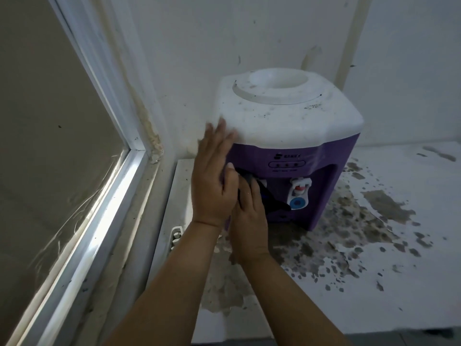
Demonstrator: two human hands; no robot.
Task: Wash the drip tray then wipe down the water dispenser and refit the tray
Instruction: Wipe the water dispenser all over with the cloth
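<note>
Left hand (212, 176) flat, released, against the dispenser (291, 146) corner edge; right hand (249, 211) grasping a dark cloth (272, 199) beside the taps.

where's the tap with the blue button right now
In the head view, the blue-button tap sits in the purple dispenser's front recess, right of the right hand.
</note>
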